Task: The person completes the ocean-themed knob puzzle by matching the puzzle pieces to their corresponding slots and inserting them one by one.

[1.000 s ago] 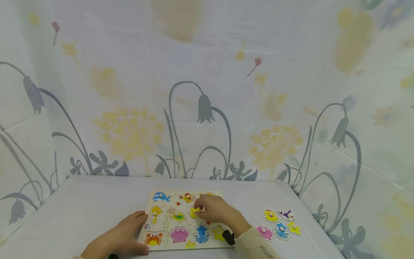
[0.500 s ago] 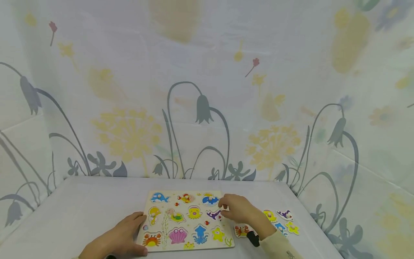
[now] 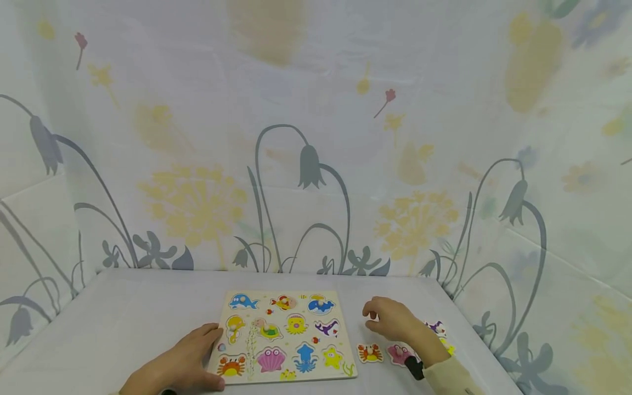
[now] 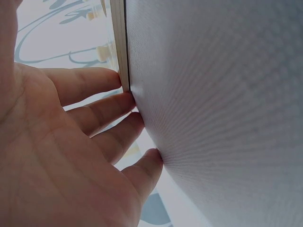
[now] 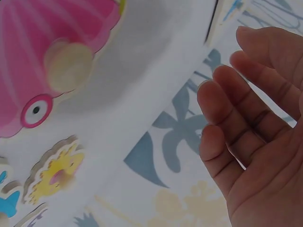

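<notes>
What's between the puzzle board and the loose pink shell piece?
The loose crab piece, lying on the white table between puzzle board and pink shell piece. Head view shows it.

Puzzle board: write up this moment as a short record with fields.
board: flat on the table
left hand: touching the board's left edge
right hand: right of the board, fingers loosely curled, holding nothing
loose pieces: crab and shell, right of the board; others partly behind the right arm
backdrop: flower print
</notes>
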A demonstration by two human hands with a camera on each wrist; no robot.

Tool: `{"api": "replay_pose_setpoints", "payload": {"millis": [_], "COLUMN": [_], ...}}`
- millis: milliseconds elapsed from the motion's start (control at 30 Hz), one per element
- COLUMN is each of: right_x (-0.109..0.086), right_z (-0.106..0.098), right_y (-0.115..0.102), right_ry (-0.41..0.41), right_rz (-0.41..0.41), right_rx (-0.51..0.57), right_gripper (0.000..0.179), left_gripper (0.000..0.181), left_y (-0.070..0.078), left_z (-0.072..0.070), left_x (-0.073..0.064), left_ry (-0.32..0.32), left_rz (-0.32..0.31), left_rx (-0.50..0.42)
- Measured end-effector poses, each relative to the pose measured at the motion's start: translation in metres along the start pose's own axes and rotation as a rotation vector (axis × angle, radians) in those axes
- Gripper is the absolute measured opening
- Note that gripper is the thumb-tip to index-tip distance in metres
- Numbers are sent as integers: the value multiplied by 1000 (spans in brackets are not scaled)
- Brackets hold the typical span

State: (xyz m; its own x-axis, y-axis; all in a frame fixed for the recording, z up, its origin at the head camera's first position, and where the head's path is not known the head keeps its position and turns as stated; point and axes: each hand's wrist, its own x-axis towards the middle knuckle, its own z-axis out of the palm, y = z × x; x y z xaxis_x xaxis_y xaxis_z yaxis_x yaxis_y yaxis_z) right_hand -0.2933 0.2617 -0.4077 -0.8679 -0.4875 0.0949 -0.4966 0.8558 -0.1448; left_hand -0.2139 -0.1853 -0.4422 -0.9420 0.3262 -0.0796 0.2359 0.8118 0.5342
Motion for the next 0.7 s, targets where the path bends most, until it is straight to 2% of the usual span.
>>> {"api": "replay_pose_setpoints", "payload": {"millis": [200, 467, 700], "right_x": [-9, -24, -31], "right_z": [-1, -3, -2], "right_y": [18, 39, 54], "right_ry": [34, 47, 60], "right_rz": [-3, 85, 139], "right_rx": [10, 41, 75], "right_gripper": [12, 13, 13], "left_gripper": [105, 105, 104], "left_y": [-1, 0, 2], "left_z": [0, -1, -1], "left_x": [0, 1, 0], "left_ry": [-2, -3, -11], "left_rz": [-1, 5, -26], "left_rx": [-3, -1, 2]}}
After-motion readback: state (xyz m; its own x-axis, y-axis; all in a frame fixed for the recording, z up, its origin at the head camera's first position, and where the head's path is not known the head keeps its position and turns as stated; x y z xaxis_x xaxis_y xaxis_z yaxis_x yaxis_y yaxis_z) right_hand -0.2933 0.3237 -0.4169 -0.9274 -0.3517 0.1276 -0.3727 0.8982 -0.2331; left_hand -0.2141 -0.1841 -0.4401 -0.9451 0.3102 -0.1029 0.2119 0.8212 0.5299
